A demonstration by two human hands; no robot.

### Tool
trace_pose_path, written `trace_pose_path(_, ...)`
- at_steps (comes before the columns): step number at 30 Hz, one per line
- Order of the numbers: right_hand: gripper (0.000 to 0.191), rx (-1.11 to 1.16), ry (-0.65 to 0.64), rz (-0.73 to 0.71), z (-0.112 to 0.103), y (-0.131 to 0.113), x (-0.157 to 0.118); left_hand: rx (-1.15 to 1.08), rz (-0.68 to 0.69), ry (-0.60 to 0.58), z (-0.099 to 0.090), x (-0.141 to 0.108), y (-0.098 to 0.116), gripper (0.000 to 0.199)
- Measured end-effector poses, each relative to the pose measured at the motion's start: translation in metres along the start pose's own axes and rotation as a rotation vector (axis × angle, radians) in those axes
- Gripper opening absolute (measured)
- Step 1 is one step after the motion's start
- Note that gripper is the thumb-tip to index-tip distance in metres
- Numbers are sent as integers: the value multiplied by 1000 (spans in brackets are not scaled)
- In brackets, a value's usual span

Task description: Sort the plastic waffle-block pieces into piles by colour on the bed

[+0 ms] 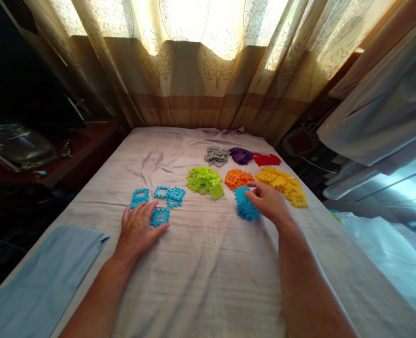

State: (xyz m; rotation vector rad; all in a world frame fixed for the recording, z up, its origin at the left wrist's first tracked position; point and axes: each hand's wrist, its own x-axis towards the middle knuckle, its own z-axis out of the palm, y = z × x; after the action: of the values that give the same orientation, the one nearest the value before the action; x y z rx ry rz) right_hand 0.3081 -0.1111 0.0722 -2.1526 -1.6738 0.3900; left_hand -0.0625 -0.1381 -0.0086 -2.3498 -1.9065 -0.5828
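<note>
My left hand (140, 226) rests on the sheet with its fingers spread. By its thumb and index finger lies a blue window-patterned interlocking tile (160, 217). Just beyond its fingertips are more blue tiles, some with open frames (139, 196) and some with window bars (176, 195). My right hand (264, 201) pinches a solid blue tile (241, 194) by its right edge. That tile is over a small heap of blue tiles (249, 212); whether it touches them I cannot tell.
Heaps of green (204, 180), orange (238, 179), yellow (283, 184), grey (216, 156), purple (241, 155) and red tiles (267, 160) lie farther back on the bed sheet (200, 272). A folded blue cloth (46, 277) is at left. A glass jug (19, 145) stands on a side table.
</note>
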Motion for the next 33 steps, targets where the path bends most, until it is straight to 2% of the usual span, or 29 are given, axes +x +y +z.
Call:
trace_pose_path(3,38,-67,-8,41,2,8,2,-12,2,-44,-1,0,-2,63)
trace_pose_path(7,38,-160,-2,73,6,15,4,-27,19,-53,-2,0,-3,59)
trace_pose_path(12,38,-213,13,102,0,15,2,-32,15,-43,-5,0,-5,53)
trace_pose_path(14,35,-191,28,68,-3,7,0,-49,34,-19,-5,1,-3,52)
trace_pose_path(17,29,-104,-7,-59,0,-16,-10,-106,102,51,-7,1,5,58)
trace_pose_path(22,24,111,-266,-305,26,-63,-36,-211,281,146,-6,-3,32,65)
trace_pose_path(25,27,263,-390,-376,45,-82,-50,-244,354,149,-5,-5,44,70)
trace_pose_path(29,23,336,-445,-394,60,-91,-58,-268,377,158,-3,-6,52,75)
trace_pose_path(33,22,348,-393,-376,52,-78,-47,-243,357,157,1,-6,49,74)
